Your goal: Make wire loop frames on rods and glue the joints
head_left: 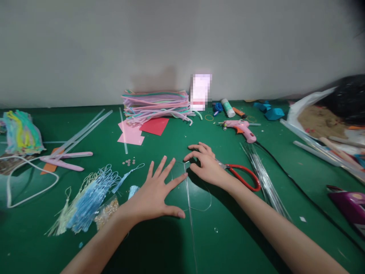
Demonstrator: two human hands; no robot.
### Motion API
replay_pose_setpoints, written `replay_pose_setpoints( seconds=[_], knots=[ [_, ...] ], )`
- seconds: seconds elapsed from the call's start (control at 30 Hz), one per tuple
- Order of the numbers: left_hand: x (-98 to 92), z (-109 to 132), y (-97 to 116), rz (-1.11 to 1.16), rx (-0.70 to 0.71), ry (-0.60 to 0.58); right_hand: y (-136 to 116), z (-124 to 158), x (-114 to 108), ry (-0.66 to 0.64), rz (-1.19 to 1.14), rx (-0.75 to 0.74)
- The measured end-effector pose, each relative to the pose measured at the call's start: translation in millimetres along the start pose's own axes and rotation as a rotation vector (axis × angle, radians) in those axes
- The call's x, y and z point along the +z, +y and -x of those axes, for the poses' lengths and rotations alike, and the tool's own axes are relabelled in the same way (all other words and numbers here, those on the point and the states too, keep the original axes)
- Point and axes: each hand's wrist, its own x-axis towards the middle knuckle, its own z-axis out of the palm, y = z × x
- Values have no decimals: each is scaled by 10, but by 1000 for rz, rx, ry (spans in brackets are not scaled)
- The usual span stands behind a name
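Note:
My left hand (155,196) is spread over the green table, holding nothing. Its index fingertip reaches the upper part of a thin, clear strand (188,205) that runs toward the table's near edge. At the strand's bent top, my right hand (207,163) has loosely curved fingers, apart from each other, with the index tip at the bend; whether it touches cannot be made out. A loop of thin clear line (209,201) lies around the strand. Beside the right wrist are red-handled scissors (246,179), their blades mostly hidden under the hand.
To the left lie blue tassels (91,201), a bag of beads (107,211) and a pink hair straightener (68,160). Pipe cleaners (156,102) are piled by the wall. On the right are a pink glue gun (241,127), its black cord and a bundle of clear strands (266,180).

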Motion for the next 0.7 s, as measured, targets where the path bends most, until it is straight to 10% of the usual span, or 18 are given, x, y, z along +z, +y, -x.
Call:
replay_pose_setpoints(
  seconds=[0.7],
  knots=[
    [32,-8,-22,-40,-7,11,-12,27,-21,-46,29,0]
  ],
)
